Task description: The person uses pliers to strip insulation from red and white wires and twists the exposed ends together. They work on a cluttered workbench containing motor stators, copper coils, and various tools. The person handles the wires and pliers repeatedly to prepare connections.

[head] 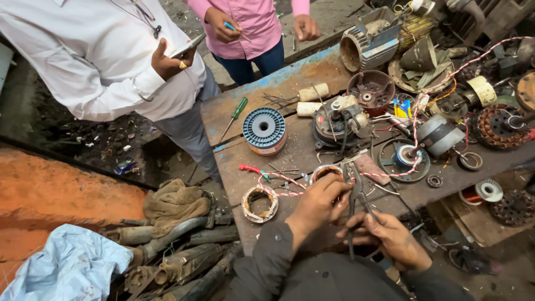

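**Pliers held in both hands at the worktop's near edge**

The pliers (356,198) stand roughly upright at the near edge of the worktop (290,81), handles pointing down toward the person. The right hand (393,239) is closed around the lower handles, fingers curled tight. The left hand (319,203) is bent round the upper part of the tool, fingertips pressed near the jaws; whether it pinches anything else there cannot be told.

Just above the left hand lies a small wound coil (326,171), with a red-and-white twisted wire (390,174) running past it. Left of the hands sits a taped winding ring (259,204), and farther up a blue wire spool (264,130) and a green-handled screwdriver (235,114). A dismantled motor (337,125) rests behind the coil. Two other people stand beyond the worktop, one in a white shirt (89,50), one in a pink shirt (253,25).
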